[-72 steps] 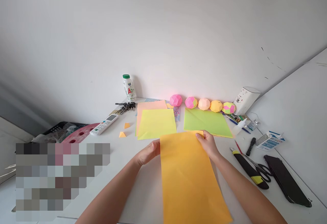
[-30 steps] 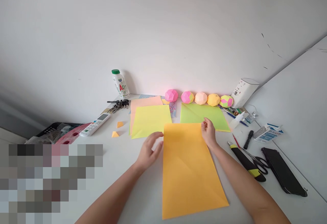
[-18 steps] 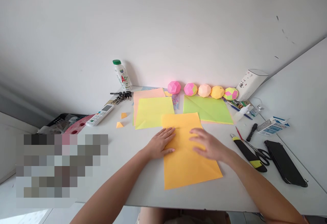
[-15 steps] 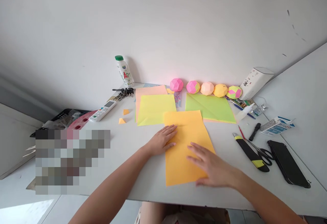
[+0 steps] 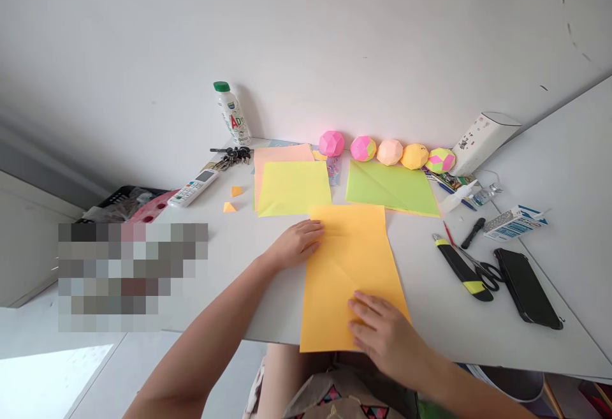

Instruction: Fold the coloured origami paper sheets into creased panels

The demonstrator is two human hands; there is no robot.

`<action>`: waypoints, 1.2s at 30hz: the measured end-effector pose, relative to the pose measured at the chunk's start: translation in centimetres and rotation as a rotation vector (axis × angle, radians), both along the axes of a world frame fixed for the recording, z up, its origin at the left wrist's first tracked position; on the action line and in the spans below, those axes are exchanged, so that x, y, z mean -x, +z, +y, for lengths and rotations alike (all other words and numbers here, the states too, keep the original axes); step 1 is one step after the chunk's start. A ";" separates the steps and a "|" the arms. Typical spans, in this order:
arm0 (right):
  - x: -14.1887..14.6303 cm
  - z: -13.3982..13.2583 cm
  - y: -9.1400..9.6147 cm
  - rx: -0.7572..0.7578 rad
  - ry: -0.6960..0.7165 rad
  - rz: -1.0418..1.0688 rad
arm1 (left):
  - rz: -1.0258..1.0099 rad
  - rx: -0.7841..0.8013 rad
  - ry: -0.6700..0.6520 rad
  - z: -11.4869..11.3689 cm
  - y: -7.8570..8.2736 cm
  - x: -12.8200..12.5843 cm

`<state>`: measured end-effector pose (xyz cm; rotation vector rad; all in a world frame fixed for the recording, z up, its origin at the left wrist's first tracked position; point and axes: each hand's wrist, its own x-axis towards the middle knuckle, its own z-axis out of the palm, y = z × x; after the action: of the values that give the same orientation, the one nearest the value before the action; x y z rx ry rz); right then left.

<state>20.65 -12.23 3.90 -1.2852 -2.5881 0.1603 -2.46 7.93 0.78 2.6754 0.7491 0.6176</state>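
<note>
An orange sheet of paper (image 5: pixel 342 259) lies lengthwise before me, its lower end reaching the table's front edge. A faint diagonal crease runs across it. My left hand (image 5: pixel 297 243) rests open, with its fingertips on the sheet's upper left side. Lower down, my right hand (image 5: pixel 380 330) lies open on the bottom right part, fingers slightly spread. Behind are a yellow sheet (image 5: pixel 296 189) over a pink sheet (image 5: pixel 282 153), and a green sheet (image 5: pixel 387 186) to the right.
Faceted paper balls, including a pink one (image 5: pixel 331 143), line the wall. Two small orange pieces (image 5: pixel 230 207), a remote (image 5: pixel 194 188), keys (image 5: pixel 234 156) and a bottle (image 5: pixel 233 116) sit left. On the right are a utility knife (image 5: pixel 461 266), scissors (image 5: pixel 488 273) and a phone (image 5: pixel 528 288).
The orange sheet has shifted toward me, its lower end now at the table edge. My right hand has moved down along it. My left hand has slid slightly left. The camera view has tilted.
</note>
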 end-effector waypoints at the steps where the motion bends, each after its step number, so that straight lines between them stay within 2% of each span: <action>1: -0.2 0.7 0.7 0.029 0.015 0.000 | 0.019 0.009 -0.001 0.0 -0.1 -0.1; 4: -0.5 1.9 2.1 0.089 0.073 -0.107 | 0.071 0.029 0.020 0.1 -0.6 -0.2; 6: -0.2 1.6 1.9 0.064 0.088 -0.186 | 0.097 0.038 0.026 0.3 -0.8 -0.3; 12: 1.1 -1.5 -1.1 -0.260 0.025 -0.140 | 0.124 0.063 -0.038 -0.4 -0.7 -0.7; 15: 1.2 -1.9 -0.8 -0.308 0.044 -0.083 | 0.114 0.077 -0.054 -1.1 -0.7 -1.0; 20: 0.1 0.5 2.0 -0.023 0.058 0.102 | 0.070 0.096 -0.027 -1.0 -0.9 -1.2; 24: -1.2 5.2 3.8 0.326 -0.080 0.150 | -0.004 0.100 0.030 0.1 -1.0 -1.0; 27: -1.9 9.1 4.0 0.539 -0.165 0.133 | -0.069 0.110 0.044 0.8 -0.9 -0.8; 31: -2.0 11.8 2.9 0.571 -0.223 0.208 | -0.137 0.152 0.046 1.2 -0.7 -0.3; 36: -2.7 12.1 1.4 0.589 -0.307 0.346 | -0.173 0.193 0.032 1.4 -0.7 0.0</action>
<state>23.34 -0.10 5.28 -1.6396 -2.0814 1.0439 -2.42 9.33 0.12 2.4038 0.7629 0.7345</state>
